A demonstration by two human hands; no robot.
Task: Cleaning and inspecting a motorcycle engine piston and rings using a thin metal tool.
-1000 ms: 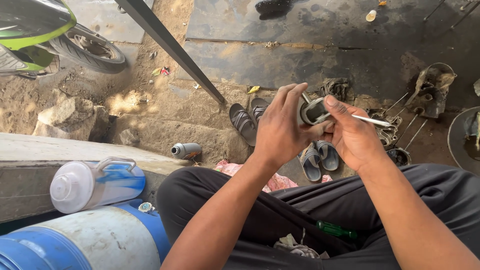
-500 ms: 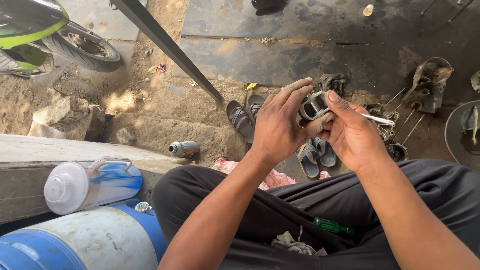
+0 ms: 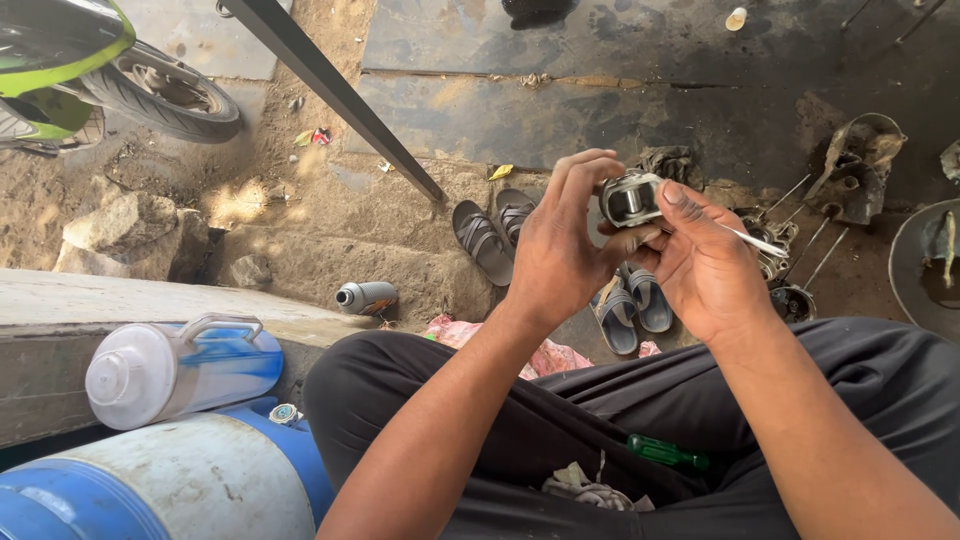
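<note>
Your left hand point(image 3: 555, 250) is curled shut around a small grey metal engine part with a round bore point(image 3: 630, 198), fingers arched over its top and thumb pressing from below, so the part sits raised in front of you, above your lap and over the ground; your right hand point(image 3: 705, 265) is closed as well, its fingertips touching the right side of the same part while it pinches a thin silver metal rod point(image 3: 757, 242) that sticks out to the right; whether the rod's tip enters the part, you cannot tell from here; your legs in dark trousers point(image 3: 560, 420) are folded beneath your arms, and a green-handled screwdriver point(image 3: 667, 453) lies in your lap beside a crumpled grey rag point(image 3: 585, 490); below your hands on the dirt floor lie two pairs of grey strapped sandals point(image 3: 495, 230), one pair near the concrete edge, the other partly hidden behind your wrists; a small grey spray can point(image 3: 366, 296) lies on its side just left of your knee; at lower left a blue and white plastic jug with a white cap point(image 3: 180, 365) rests against a large blue drum point(image 3: 170, 485); a green motorcycle's tyre point(image 3: 165, 95) shows at upper left, and a dark metal bar point(image 3: 335, 90) slants down from the top; oily metal parts and rods point(image 3: 800, 260) are scattered on the dark floor to your right.
</note>
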